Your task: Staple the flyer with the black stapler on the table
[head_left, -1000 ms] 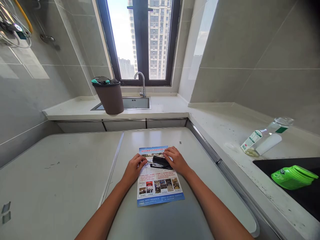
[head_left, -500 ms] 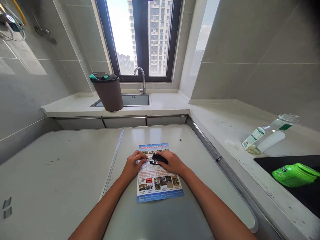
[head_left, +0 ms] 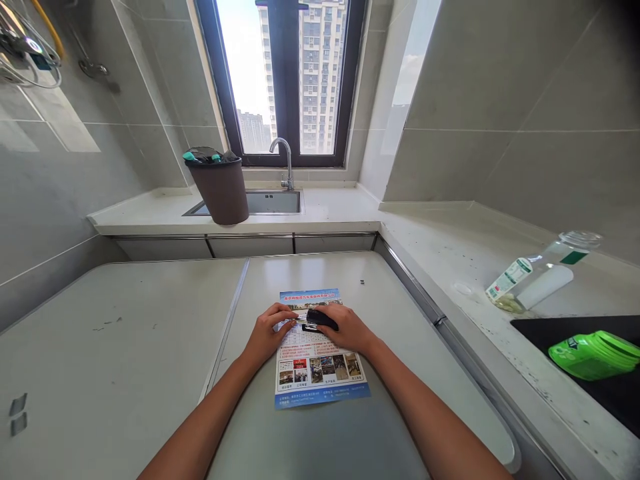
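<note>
A black stapler (head_left: 323, 319) lies over a printed flyer (head_left: 323, 395) on the white table. My right hand (head_left: 350, 327) is closed around the stapler's black body from the right. At the stapler's left end, where a silver metal part shows, my left hand (head_left: 270, 330) has its thumb and fingertips pinched together. Whether those fingers grip the metal part or some small piece beside it is too small to tell. Blue bands run along the flyer's top and bottom, with small photos near the lower edge. Both hands cover parts of the sheet.
Beyond the flyer, a small grey piece (head_left: 362, 281) lies on the table (head_left: 150, 360). A brown bin (head_left: 220, 193) stands by the sink (head_left: 274, 202) and faucet (head_left: 287, 163). On the right counter are a clear bottle (head_left: 543, 273) and a green container (head_left: 593, 355).
The whole view has shifted slightly. My hands, the stapler and the flyer keep nearly the same positions relative to each other.
</note>
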The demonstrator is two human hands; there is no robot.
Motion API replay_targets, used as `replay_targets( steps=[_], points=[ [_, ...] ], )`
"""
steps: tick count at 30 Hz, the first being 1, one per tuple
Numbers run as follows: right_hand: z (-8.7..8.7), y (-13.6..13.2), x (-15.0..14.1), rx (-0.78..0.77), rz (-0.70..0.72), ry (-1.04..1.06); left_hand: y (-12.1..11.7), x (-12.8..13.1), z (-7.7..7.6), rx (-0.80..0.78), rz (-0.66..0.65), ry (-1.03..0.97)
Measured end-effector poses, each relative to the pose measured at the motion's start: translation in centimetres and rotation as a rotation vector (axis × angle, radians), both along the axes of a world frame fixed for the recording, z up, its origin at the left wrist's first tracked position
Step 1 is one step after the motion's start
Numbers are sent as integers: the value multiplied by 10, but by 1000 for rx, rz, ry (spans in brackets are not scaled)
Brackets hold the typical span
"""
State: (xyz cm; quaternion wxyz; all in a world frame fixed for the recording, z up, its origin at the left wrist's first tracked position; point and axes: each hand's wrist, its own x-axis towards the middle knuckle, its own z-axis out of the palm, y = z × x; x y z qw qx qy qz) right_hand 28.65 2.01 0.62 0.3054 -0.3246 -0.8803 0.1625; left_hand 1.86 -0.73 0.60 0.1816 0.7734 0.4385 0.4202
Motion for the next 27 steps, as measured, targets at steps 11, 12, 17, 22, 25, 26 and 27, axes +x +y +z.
replay_targets(
  steps=[11,12,17,22,25,26,27],
  points=[
    [0,0,0,-7,6,-8,0,1,0,-3,7,-15],
    [-1,0,0,-6,4,-7,0,1,0,-4,8,-17],
    [0,0,1,-10,0,-1,0,1,-3,-6,16,-13],
    [-1,0,1,-5,-1,-3,1,3,-4,21,41,1],
    [-2,1,1,-3,-5,4,1,4,-2,20,62,-20],
    [-2,1,1,-2,-6,5,1,5,-2,9,61,-29],
    [-2,1,1,-2,-7,5,1,5,-1,-2,60,-42]
  ],
)
